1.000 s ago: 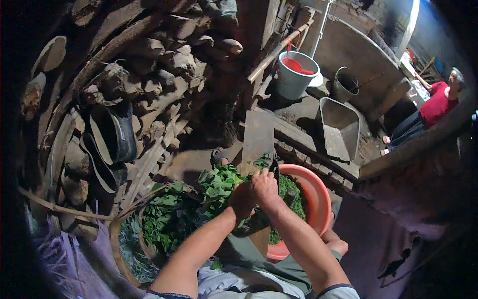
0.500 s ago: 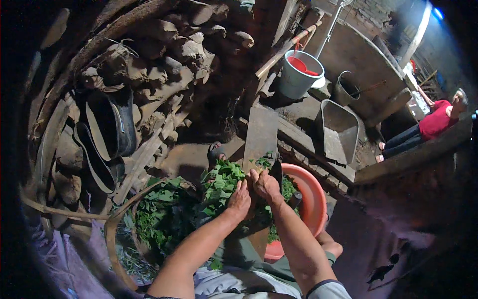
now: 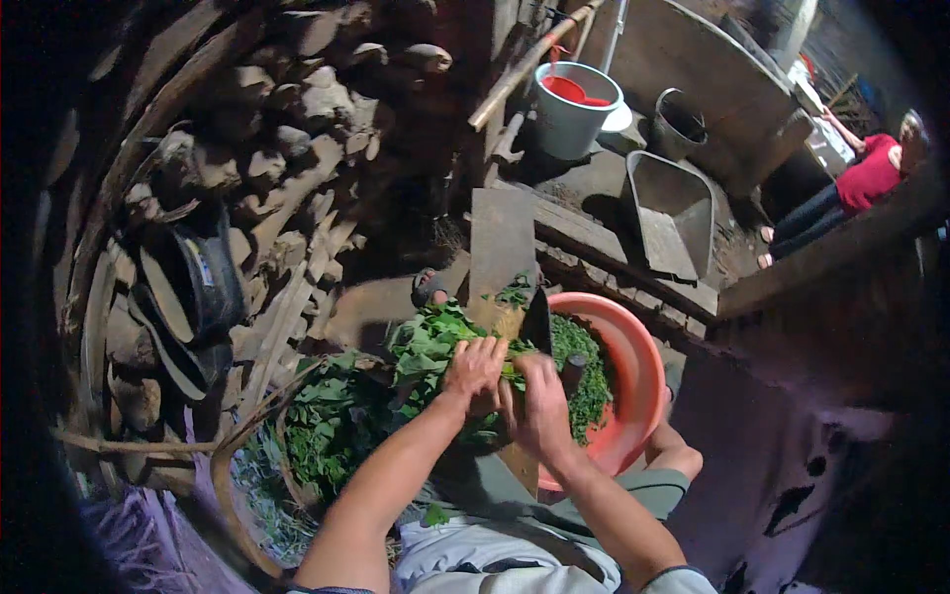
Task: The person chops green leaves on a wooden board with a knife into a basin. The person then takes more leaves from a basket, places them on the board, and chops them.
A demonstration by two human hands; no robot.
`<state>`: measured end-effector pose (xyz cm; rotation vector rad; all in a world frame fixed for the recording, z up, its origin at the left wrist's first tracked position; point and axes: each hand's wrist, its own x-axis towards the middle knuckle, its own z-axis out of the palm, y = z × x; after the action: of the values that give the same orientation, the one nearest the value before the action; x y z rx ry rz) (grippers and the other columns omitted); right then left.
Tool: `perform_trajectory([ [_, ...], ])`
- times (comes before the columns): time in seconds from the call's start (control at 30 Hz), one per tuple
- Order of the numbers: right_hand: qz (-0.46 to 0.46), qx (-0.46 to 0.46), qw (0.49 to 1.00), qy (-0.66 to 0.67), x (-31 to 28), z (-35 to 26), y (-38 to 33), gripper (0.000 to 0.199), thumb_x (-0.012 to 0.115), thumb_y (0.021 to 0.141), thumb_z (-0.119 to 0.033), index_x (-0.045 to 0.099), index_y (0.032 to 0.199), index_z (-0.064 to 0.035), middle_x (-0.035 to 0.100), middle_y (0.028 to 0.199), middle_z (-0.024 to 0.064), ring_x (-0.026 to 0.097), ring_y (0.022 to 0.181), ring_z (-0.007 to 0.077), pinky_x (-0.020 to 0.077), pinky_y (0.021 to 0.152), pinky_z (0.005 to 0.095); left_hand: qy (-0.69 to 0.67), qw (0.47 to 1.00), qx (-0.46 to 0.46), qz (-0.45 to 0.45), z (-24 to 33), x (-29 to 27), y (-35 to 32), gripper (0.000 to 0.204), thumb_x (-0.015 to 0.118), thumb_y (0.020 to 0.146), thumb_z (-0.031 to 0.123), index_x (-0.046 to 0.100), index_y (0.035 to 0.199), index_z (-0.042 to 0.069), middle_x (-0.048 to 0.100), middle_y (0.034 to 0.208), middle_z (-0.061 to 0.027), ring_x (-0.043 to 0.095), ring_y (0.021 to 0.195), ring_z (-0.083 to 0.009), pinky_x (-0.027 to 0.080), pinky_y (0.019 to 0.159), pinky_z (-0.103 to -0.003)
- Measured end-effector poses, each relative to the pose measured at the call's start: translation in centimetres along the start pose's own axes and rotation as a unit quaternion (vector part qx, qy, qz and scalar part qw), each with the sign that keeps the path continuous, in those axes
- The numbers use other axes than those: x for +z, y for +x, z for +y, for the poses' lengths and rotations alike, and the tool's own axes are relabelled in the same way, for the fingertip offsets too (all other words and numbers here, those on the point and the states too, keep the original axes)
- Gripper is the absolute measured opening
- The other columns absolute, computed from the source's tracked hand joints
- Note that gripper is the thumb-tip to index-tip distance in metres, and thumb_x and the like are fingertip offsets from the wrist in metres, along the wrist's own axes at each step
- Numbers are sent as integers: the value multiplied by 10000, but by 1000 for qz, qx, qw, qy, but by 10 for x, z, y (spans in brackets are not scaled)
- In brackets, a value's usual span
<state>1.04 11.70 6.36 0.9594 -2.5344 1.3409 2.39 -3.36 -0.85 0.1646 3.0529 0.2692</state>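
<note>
A bunch of leafy greens (image 3: pixel 435 342) lies across a narrow wooden board (image 3: pixel 503 233). My left hand (image 3: pixel 475 368) is closed over the stems, the leaves spilling out to its left. Close beside it, my right hand (image 3: pixel 542 401) curls at the stem ends, partly smeared by motion. A dark blade (image 3: pixel 537 322) stands along the board's right edge, and a short dark handle-like piece (image 3: pixel 574 374) sticks out over the basin. To the right, a salmon-coloured plastic basin (image 3: pixel 648 366) holds finely chopped greens (image 3: pixel 586 401).
More greens (image 3: pixel 336 426) fill a basket with a bent wooden handle (image 3: pixel 226 485) at my left. Stacked firewood (image 3: pixel 287 188) and black rubbery containers (image 3: pixel 203 282) stand beyond. A grey bucket (image 3: pixel 574 129), a metal scoop-shaped bin (image 3: pixel 673 223) and a person in red (image 3: pixel 871 173) are farther right.
My left hand has turned palm-down over the stems. My right hand has shifted slightly right and down, its fingers pointing more downward. The whole view has shifted a little.
</note>
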Motion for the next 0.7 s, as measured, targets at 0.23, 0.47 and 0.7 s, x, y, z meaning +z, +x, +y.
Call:
perform_trajectory([
  [0.23, -57, 285, 954, 77, 4, 44, -131, 312, 626, 926, -167, 522, 1145, 29, 608, 851, 130, 600, 748, 212, 489, 639, 344, 22, 998, 20, -59, 19, -18, 7, 1168, 875, 507, 565, 400, 1395, -26, 504, 1313, -173, 469, 1261, -327, 357, 1067, -438],
  [0.47, -70, 539, 797, 262, 75, 64, -120, 137, 624, 871, -141, 647, 965, -43, 573, 767, -22, 469, 638, 105, 386, 560, 312, -27, 998, -6, -48, 20, -11, 9, 1396, 702, 468, 882, 370, 1427, -77, 480, 1352, -225, 450, 1273, -368, 333, 1074, -484],
  [0.7, -141, 546, 715, 413, 28, 41, -109, 194, 634, 885, -151, 633, 1023, -14, 631, 875, 11, 582, 806, 114, 463, 684, 282, 53, 996, -42, 59, 28, -3, 0, 1021, 860, 519, 457, 477, 1340, -12, 549, 1181, -120, 518, 1133, -280, 396, 992, -432],
])
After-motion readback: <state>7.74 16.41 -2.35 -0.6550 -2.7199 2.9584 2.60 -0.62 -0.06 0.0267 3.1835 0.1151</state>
